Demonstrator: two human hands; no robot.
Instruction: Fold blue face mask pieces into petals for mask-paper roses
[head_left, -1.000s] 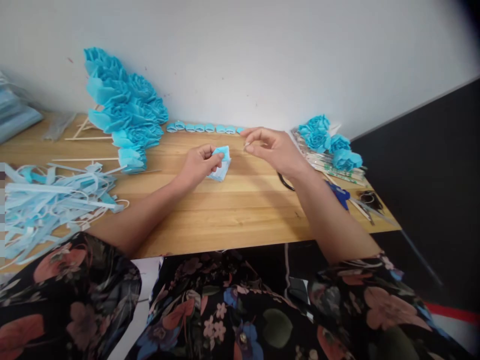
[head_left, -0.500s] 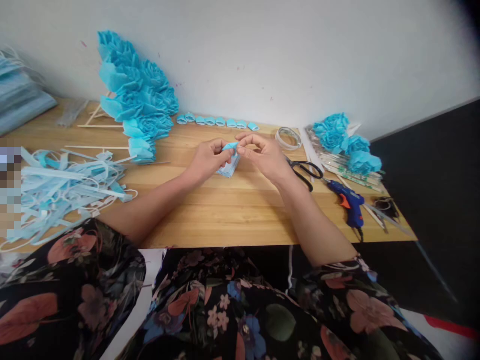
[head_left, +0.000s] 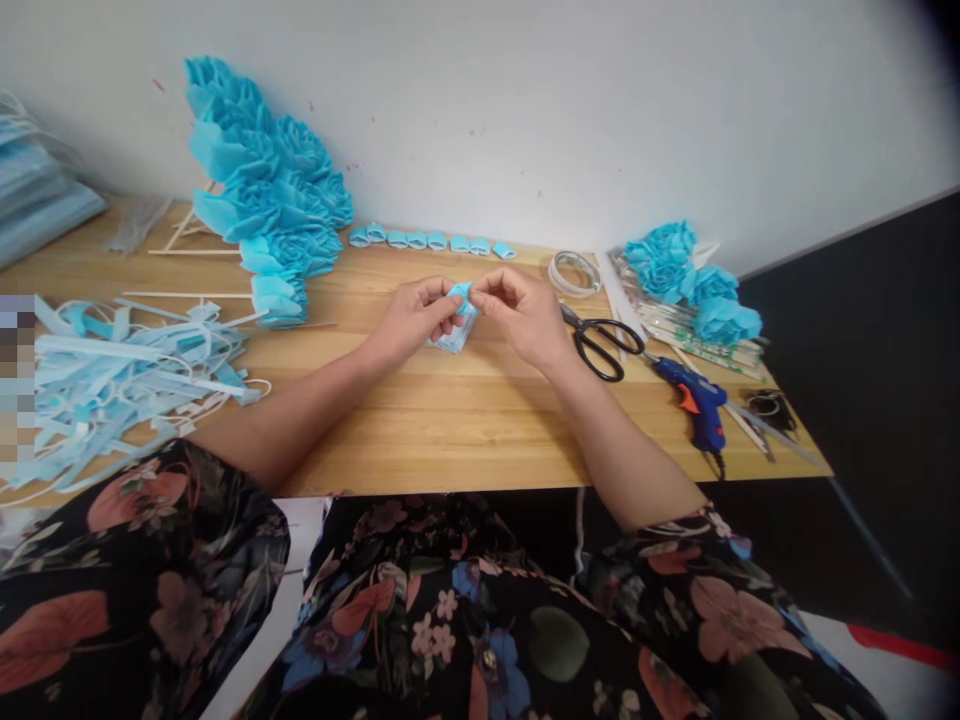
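Note:
Over the middle of the table, my left hand [head_left: 424, 312] pinches a small piece of folded blue mask fabric [head_left: 460, 292] between thumb and fingers. The fingertips of my right hand [head_left: 517, 305] meet the same piece from the right, thumb and index pressed together at its edge. Just beneath the fingers, a paler blue layered piece [head_left: 454, 338] shows; whether it joins the held fabric or lies on the table I cannot tell. Along the wall behind the hands sits a row of several small blue rolled pieces [head_left: 417, 239].
Blue fabric flowers [head_left: 281, 190] on sticks lean at the left, above a heap of cut mask strips [head_left: 135, 370]. Black-handled scissors [head_left: 611, 345], a tape roll [head_left: 574, 273] and a blue glue gun [head_left: 694, 400] lie right. More blue flowers [head_left: 724, 305] rest on packets at the far right.
The held fabric looks more bunched between my fingertips, and its top edge is turned over. My right fingers have curled in closer. The whole view has shifted slightly.

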